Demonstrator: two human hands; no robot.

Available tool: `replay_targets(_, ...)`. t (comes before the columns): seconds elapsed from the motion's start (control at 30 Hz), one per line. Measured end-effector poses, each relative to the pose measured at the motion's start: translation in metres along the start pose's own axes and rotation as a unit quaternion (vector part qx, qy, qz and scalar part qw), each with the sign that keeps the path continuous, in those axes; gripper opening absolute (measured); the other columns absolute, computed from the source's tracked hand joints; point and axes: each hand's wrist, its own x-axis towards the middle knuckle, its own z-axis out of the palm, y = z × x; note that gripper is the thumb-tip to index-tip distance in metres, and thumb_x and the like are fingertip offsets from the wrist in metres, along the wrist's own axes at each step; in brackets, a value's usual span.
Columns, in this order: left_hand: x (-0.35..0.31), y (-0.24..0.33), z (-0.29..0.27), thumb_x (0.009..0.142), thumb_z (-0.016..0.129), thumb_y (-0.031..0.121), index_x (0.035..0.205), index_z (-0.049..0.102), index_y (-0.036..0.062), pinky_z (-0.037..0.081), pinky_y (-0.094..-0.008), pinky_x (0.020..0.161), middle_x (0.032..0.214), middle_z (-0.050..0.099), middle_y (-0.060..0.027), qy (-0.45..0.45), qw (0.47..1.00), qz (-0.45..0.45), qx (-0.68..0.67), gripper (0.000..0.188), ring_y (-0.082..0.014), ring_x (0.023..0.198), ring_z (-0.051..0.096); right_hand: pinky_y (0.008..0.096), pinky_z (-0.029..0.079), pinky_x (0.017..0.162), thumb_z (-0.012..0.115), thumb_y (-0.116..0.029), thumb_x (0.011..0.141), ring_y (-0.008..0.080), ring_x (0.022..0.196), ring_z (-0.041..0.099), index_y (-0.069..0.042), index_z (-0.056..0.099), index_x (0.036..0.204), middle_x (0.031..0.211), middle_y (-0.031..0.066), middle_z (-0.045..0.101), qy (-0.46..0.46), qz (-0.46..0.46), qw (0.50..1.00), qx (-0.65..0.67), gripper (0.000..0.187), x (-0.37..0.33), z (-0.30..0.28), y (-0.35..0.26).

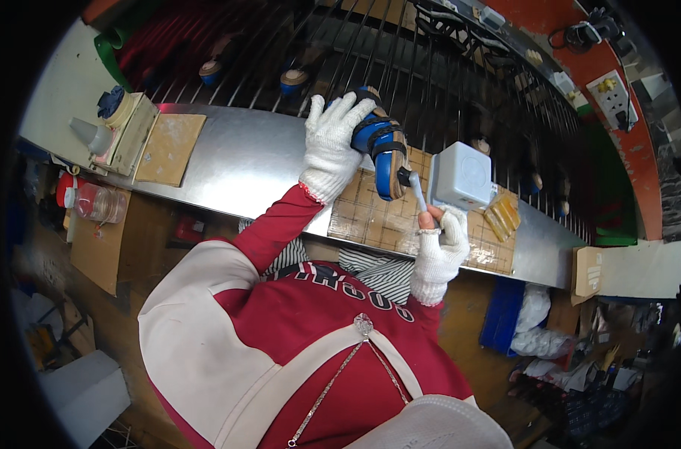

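Observation:
My left hand (334, 135), in a white knit glove, grips a strappy sandal (389, 141) on a blue shoe last. Black straps cross the last, and the tan sole faces right. In my right hand (444, 245), gloved with bare fingertips showing, is a brush (417, 188) with a pale handle. Its dark tip meets the sole's edge near the sandal's lower end; whether it presses there I cannot tell. Beside the brush stands a pale blue-grey box-shaped container (464, 173). Underneath lies a taped brown board (363, 218), with a yellowish translucent piece (503, 216) on its right side.
Beyond the metal ledge (236, 161) runs a rack of dark bars (355, 45), bearing several more lasts, one blue (294, 81). Leftward are a cardboard sheet (171, 147), a grey cone (90, 135) and a clear plastic jar (101, 203). A small carton (587, 272) stands at the right end.

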Motion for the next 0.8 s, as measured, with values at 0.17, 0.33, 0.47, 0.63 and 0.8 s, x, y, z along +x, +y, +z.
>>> replay_targets(0.17,0.001,0.012,-0.005,0.064,0.090,0.022,0.123,0.069,0.0190,0.042,-0.0443,0.109,0.121,0.071,-0.0129,-0.100,0.991,-0.071,-0.051,0.063,-0.0323,0.116,0.063,0.0255,0.042,0.070,0.079,-0.009,0.084,0.0130,0.083,0.052,0.003,0.073,0.096,0.093,0.0049,0.056,-0.002,-0.060,0.998,-0.016,0.018,0.014,-0.002,-0.001)
replay_targets(0.33,0.009,0.024,-0.010,0.054,0.096,0.025,0.129,0.063,0.0150,0.056,-0.0370,0.093,0.108,0.070,-0.0123,-0.293,0.934,-0.199,-0.057,0.082,-0.0313,0.104,0.068,0.0264,0.043,0.070,0.079,-0.010,0.084,0.0141,0.081,0.054,0.001,0.074,0.095,0.091,0.0049,0.057,-0.017,-0.114,0.993,-0.029,0.016,0.040,-0.009,-0.007)
replay_targets(0.47,0.018,0.029,-0.022,0.049,0.098,0.021,0.131,0.061,0.0065,0.054,-0.0362,0.096,0.115,0.071,-0.0149,-0.478,0.841,-0.224,-0.122,0.091,-0.0287,0.106,0.069,0.0266,0.044,0.071,0.080,-0.011,0.084,0.0155,0.083,0.058,0.001,0.075,0.096,0.091,0.0064,0.060,-0.061,-0.125,0.990,-0.025,0.017,0.062,-0.018,-0.009)
replay_targets(0.63,0.011,0.032,-0.029,0.048,0.098,0.012,0.125,0.063,-0.0001,0.057,-0.0338,0.091,0.113,0.072,-0.0141,-0.520,0.738,-0.255,-0.346,0.086,-0.0246,0.102,0.070,0.0279,0.044,0.072,0.080,-0.013,0.083,0.0167,0.084,0.058,0.001,0.075,0.095,0.092,0.0067,0.061,-0.075,-0.157,0.984,-0.025,0.020,0.074,-0.023,-0.004)
replay_targets(0.8,-0.004,0.031,-0.020,0.052,0.098,0.004,0.121,0.064,-0.0036,0.056,-0.0345,0.094,0.113,0.072,-0.0122,-0.577,0.637,-0.282,-0.426,0.078,-0.0215,0.103,0.069,0.0272,0.044,0.072,0.079,-0.010,0.083,0.0157,0.082,0.057,0.001,0.074,0.095,0.092,0.0066,0.061,-0.076,-0.138,0.987,-0.025,0.017,0.064,-0.030,0.007)
